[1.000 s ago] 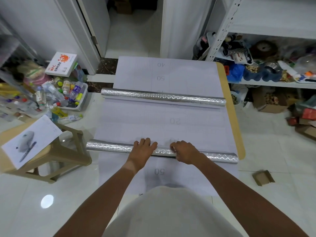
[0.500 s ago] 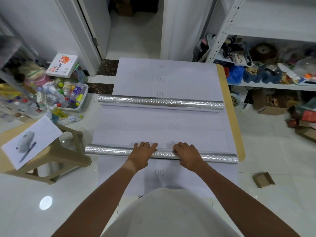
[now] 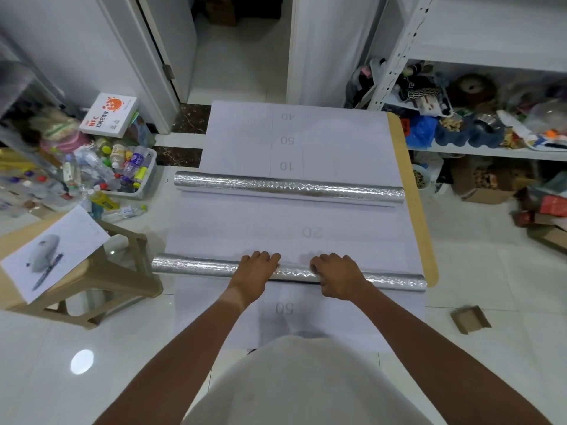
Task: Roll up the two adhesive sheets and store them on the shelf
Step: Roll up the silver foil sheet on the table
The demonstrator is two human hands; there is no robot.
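Observation:
Two silver foil adhesive sheets lie partly rolled across a table, white numbered backing (image 3: 245,228) spread flat between and beyond them. The near roll (image 3: 196,265) runs left to right in front of me. My left hand (image 3: 256,273) and my right hand (image 3: 337,276) rest side by side on its middle, fingers curled over its far side. The far roll (image 3: 288,187) lies parallel farther back, untouched. A white metal shelf (image 3: 491,154) stands at the right, crowded with clutter.
The table's tan edge (image 3: 414,216) shows on the right. A beige stool (image 3: 122,289) at the left carries a paper, a mouse and a pen. A bin of bottles (image 3: 135,176) sits behind it. A cardboard scrap (image 3: 469,319) lies on the floor.
The near roll has crept slightly away from me toward the far roll, both hands staying on it. The far roll has not moved.

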